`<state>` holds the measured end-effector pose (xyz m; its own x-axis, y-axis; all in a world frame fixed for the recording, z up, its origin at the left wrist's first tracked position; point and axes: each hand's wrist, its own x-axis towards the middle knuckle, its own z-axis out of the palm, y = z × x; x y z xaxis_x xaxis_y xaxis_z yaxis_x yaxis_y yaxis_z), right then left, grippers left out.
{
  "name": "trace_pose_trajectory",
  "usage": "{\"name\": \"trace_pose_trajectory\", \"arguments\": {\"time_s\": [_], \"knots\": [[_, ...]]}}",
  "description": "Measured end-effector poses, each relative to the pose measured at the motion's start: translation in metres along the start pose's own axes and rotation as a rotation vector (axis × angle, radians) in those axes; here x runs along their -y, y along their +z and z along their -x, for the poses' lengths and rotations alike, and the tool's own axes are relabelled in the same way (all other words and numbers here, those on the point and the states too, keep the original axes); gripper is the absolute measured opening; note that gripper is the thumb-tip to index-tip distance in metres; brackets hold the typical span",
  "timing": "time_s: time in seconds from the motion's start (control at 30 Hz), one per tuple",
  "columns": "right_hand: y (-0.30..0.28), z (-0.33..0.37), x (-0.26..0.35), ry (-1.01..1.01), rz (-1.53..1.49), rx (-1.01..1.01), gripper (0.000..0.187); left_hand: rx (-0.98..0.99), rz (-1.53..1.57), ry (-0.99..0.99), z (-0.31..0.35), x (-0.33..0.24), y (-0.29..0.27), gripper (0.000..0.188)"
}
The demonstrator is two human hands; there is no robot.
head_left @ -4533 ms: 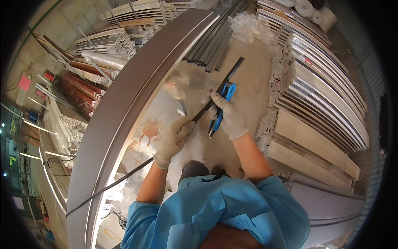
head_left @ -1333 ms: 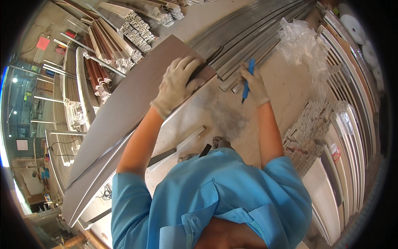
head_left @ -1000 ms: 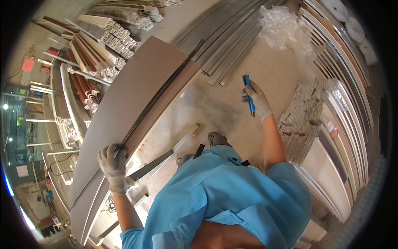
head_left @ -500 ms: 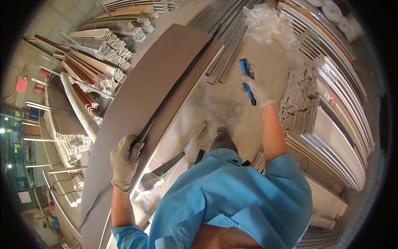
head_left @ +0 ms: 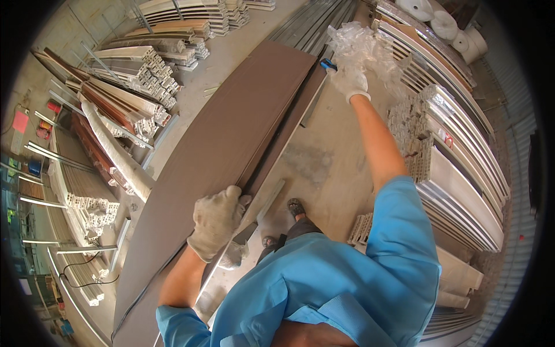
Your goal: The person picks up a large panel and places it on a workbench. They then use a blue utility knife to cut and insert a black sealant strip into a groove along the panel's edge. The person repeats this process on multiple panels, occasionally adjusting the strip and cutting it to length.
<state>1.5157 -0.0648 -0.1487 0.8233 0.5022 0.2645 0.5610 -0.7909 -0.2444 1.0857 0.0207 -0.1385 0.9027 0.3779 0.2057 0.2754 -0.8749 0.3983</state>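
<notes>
A long brown panel [head_left: 231, 121] stretches from the near left to the far middle, with a dark gap along its right side. My left hand [head_left: 218, 222], in a pale work glove, is closed over the panel's right edge. A thin black strip [head_left: 139, 301] runs from under that hand down the panel toward the lower left; the fingers hide how it is gripped. At the panel's far right corner, my gloved right hand [head_left: 350, 82] is closed on a blue utility knife [head_left: 328, 64]. Mostly hidden by the hand, the knife's tip touches or nearly touches the corner.
Crumpled clear plastic film [head_left: 364, 46] lies just beyond my right hand. Stacked pale profiles [head_left: 457, 191] line the right side, and more profile bundles [head_left: 139, 75] fill racks on the left. Dark metal bars [head_left: 315, 29] lie on the floor beyond the panel.
My right hand has reached forward and left with the utility knife, from over the floor to the panel's far corner. My left hand has shifted right, onto the panel's edge.
</notes>
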Motion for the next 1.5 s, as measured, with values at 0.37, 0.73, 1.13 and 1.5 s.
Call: {"name": "trace_pose_trajectory", "arguments": {"time_s": [0.37,0.73,1.13,1.5], "knots": [[0.015,0.031,0.019,-0.155,0.041,-0.085,0.030,0.094,-0.133,0.021,0.001,0.002,0.012,0.023],[0.006,0.194,0.087,-0.512,-0.447,-0.164,0.030,0.121,-0.069,-0.005,-0.003,0.003,0.008,0.025],[-0.003,0.129,0.013,-0.230,-0.272,0.037,0.038,-0.191,0.056,-0.366,0.117,0.000,-0.058,0.031],[0.034,0.006,-0.007,-0.103,-0.076,0.004,0.040,-0.294,-0.118,-0.501,0.229,0.000,-0.055,0.015]]}}
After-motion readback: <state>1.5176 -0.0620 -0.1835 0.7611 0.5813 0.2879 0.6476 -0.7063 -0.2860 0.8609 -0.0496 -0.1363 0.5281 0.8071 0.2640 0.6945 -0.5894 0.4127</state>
